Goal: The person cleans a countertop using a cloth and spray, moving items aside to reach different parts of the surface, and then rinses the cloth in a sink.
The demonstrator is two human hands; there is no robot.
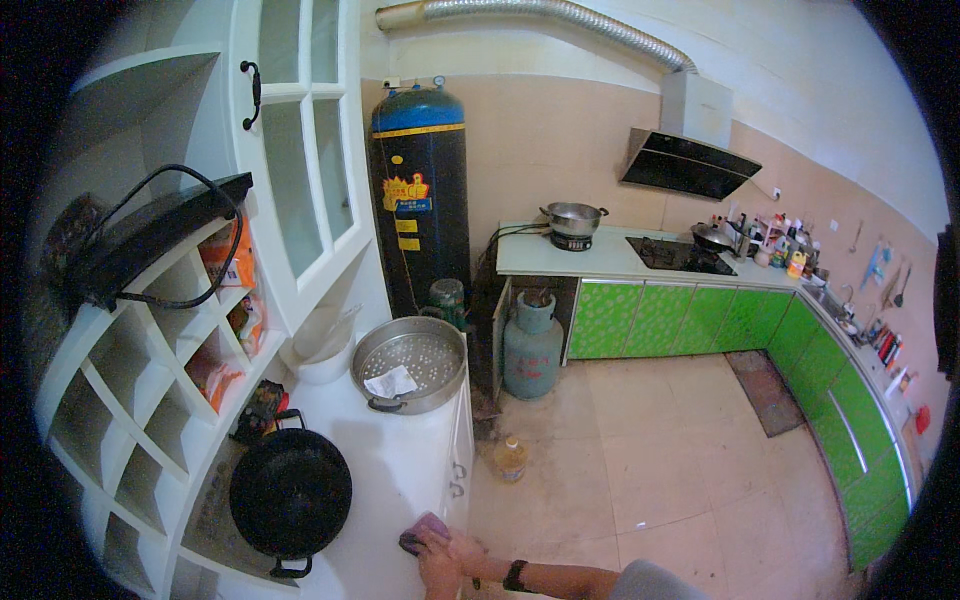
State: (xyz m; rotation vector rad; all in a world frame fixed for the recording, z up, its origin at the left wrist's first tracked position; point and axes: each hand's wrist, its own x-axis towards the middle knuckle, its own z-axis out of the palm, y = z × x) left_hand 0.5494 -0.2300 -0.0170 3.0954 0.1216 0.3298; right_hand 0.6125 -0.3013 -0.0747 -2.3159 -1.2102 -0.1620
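A bunched purple cloth (425,531) lies at the front edge of a white cabinet counter (379,472). My left hand (437,568) grips it from the near side. Against it, my right hand (466,553) reaches in from the right with its fingers at the same cloth; the two hands partly overlap. A black band circles my right wrist. Left of the cloth stands a black two-handled wok (292,491). Farther back on the counter is a perforated metal steamer pot (409,364) with a crumpled white paper or cloth inside.
A white lattice rack (135,405) and glass-paned cabinet door (300,142) rise on the left. On the floor are an oil jug (511,459) and gas cylinder (533,349). A dark tank (420,202) stands behind. Green cabinets (667,319) line the far side beneath a stove (679,256).
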